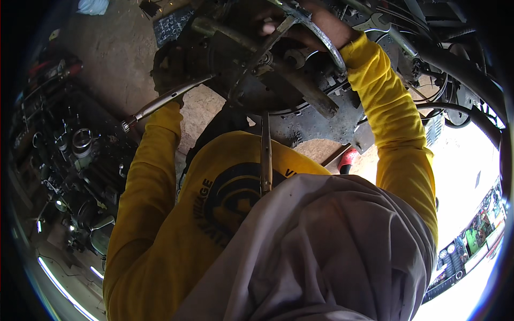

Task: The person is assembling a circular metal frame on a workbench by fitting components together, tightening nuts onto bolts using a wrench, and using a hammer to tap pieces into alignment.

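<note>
A dark, greasy machine assembly (251, 59) of plates, bars and a curved metal rim is in front of me. My right hand (316, 27) reaches in among its bars at the top, partly hidden behind a curved metal bar (321, 40). Its fingertips show bent beyond the bar; what they grip is hidden. Close to that hand lies an open-ended wrench (297, 55). My left hand (170, 67), dark and in shadow, is at the assembly's left side, its fingers indistinct. Across the left wrist slants a metal rod (166, 101) with a ridged end.
Engine parts (80, 144) crowd the left side. Another wrench (375, 24) lies at the upper right, near thick black hoses (460, 69). A second slim metal rod (266, 155) points up before my chest. A red shoe (349, 158) shows below the assembly.
</note>
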### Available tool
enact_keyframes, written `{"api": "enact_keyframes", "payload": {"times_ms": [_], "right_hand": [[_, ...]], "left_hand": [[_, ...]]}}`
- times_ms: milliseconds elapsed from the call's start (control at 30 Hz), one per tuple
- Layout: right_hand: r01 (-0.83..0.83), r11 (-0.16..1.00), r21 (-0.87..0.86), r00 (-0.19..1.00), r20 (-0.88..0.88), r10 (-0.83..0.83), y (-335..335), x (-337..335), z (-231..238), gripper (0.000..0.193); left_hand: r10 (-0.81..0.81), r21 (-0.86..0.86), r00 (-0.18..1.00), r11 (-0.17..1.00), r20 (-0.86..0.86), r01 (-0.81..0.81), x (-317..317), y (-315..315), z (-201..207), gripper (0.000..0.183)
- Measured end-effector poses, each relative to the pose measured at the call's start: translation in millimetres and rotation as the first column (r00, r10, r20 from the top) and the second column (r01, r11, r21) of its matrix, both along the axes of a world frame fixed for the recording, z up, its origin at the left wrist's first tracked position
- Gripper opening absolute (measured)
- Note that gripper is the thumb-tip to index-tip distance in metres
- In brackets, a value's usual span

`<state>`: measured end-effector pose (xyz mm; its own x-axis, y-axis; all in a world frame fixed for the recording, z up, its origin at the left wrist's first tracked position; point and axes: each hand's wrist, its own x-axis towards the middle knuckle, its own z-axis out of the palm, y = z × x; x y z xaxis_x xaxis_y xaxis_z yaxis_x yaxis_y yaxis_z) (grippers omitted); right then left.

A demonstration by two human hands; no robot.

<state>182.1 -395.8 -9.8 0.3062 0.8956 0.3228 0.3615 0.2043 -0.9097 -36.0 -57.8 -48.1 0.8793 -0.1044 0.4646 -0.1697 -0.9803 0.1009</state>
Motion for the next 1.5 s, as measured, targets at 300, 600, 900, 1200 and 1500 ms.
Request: {"api": "enact_keyframes", "payload": {"times_ms": [300, 600, 900, 1200, 1500], "right_hand": [[0.157, 0.985, 0.079, 0.935, 0.309, -0.173, -8.0, -13.1, 37.0, 0.046], [-0.193, 0.966, -0.173, 0.955, -0.261, 0.144, 1.1, -26.2, 47.7, 0.033], [-0.292, 0.940, -0.177, 0.891, -0.406, 0.201, 3.7, -30.5, 41.5, 0.030], [-0.146, 0.966, -0.211, 0.980, -0.164, 0.112, -1.4, -25.0, 49.0, 0.034], [0.675, 0.586, -0.448, 0.657, 0.726, -0.202, -20.9, 19.2, 31.1, 0.028]], "left_hand": [[0.007, -0.003, 1.000, 1.000, -0.008, -0.007, -2.7, 0.3, -1.2, 0.034], [0.016, -0.007, 1.000, 1.000, -0.012, -0.016, -2.3, 0.6, -2.6, 0.035], [0.017, -0.007, 1.000, 1.000, -0.017, -0.017, -1.3, 1.0, -3.9, 0.036], [0.027, -0.005, 0.999, 1.000, -0.017, -0.028, -2.7, 1.0, -5.6, 0.038], [0.024, -0.001, 0.999, 1.000, -0.021, -0.024, -1.6, 2.9, -3.4, 0.039]]}}
